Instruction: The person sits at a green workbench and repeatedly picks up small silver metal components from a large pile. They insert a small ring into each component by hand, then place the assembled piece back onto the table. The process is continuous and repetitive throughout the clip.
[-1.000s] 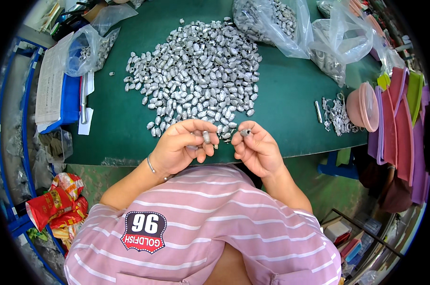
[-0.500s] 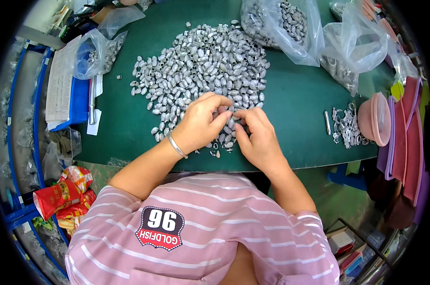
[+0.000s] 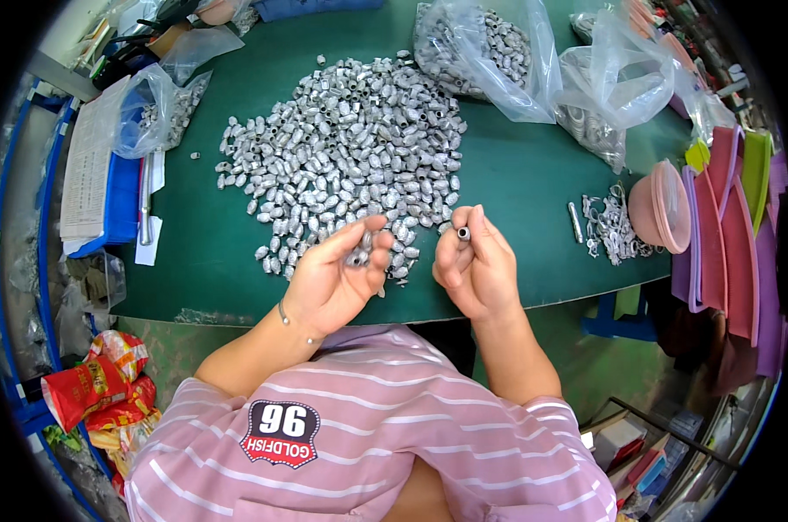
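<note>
On the left edge of the green table [image 3: 533, 183] lie a stack of papers [image 3: 88, 174] and a clear bag [image 3: 155, 109] with some metal parts inside. In the middle is a wide heap of small silver metal sleeves [image 3: 350, 148]. The left hand [image 3: 337, 283], palm turned up just before the heap, has the fingers curled and the thumb closed over a few sleeves [image 3: 359, 257]. The right hand [image 3: 472, 265] pinches a single sleeve [image 3: 464, 233] between thumb and fingertips, its open end facing up. These pieces look hard, smooth and light, probably slippery and ready to roll, so a pinch across the round side seems the safest hold. Further right are two clear bags [image 3: 498, 61] of parts, a little pile of wire clips [image 3: 611, 230] and pink bowls [image 3: 659, 209].
</note>
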A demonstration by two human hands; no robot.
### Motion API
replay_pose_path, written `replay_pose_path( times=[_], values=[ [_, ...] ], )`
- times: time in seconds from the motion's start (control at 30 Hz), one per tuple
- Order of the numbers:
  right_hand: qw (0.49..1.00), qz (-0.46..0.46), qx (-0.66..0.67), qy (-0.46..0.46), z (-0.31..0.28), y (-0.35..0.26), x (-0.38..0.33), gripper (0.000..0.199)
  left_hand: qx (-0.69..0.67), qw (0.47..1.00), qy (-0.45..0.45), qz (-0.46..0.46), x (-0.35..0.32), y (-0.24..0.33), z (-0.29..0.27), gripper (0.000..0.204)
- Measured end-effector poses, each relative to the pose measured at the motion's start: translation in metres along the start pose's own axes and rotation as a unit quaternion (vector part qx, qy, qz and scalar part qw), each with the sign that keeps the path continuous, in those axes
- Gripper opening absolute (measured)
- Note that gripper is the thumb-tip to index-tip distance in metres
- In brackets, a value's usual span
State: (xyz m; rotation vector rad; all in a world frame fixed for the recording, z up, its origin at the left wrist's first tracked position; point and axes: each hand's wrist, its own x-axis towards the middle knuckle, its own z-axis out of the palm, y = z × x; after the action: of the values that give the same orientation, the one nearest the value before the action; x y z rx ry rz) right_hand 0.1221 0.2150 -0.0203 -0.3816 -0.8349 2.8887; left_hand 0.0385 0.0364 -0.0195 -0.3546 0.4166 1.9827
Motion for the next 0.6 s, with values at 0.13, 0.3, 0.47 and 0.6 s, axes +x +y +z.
replay_pose_path(
  times=[0.13,0.3,0.47,0.6],
  values=[
    [0.994,0.045,0.095,-0.038,0.007,0.007,-0.007,0.033,-0.03,0.995,-0.083,-0.038,-0.021,-0.006,-0.023,0.026],
    [0.995,-0.092,-0.029,-0.028,0.019,0.028,-0.009,0.031,-0.085,0.995,-0.047,-0.006,-0.041,-0.013,-0.027,0.035],
    [0.905,-0.257,-0.339,0.024,0.036,0.047,-0.02,0.023,-0.134,0.986,-0.095,0.041,-0.044,-0.013,-0.026,0.05],
    [0.726,-0.372,-0.577,-0.048,0.041,0.05,-0.018,0.016,-0.148,0.981,-0.115,0.046,-0.043,-0.013,-0.02,0.053]
  ],
)
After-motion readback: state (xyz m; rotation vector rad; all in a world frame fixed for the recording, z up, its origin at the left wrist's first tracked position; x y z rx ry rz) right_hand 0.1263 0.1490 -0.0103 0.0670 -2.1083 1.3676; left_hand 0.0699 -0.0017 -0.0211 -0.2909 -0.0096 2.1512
